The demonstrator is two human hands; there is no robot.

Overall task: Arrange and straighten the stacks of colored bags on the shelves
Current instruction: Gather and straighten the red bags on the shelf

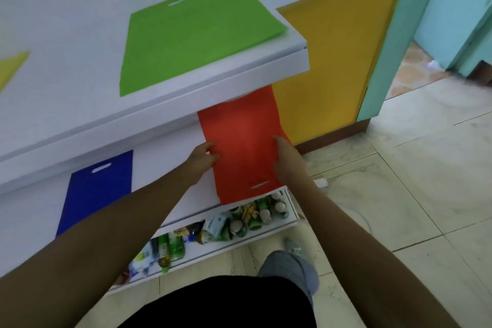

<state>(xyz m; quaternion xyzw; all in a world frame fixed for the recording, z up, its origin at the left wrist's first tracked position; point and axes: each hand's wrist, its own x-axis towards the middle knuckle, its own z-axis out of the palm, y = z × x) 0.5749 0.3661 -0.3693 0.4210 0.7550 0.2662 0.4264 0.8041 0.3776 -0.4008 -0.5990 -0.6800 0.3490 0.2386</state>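
- just one head-worn wide-angle cam, looking forward and steeply down at the white shelves (170,104)
- close, arm's length away
- no second view

the white upper shelf (239,72) carries a flat green bag (191,34). the white middle shelf (173,157) carries a blue bag (98,192) and an orange bag (242,146). the bottom shelf (234,241) holds bottles (170,245).
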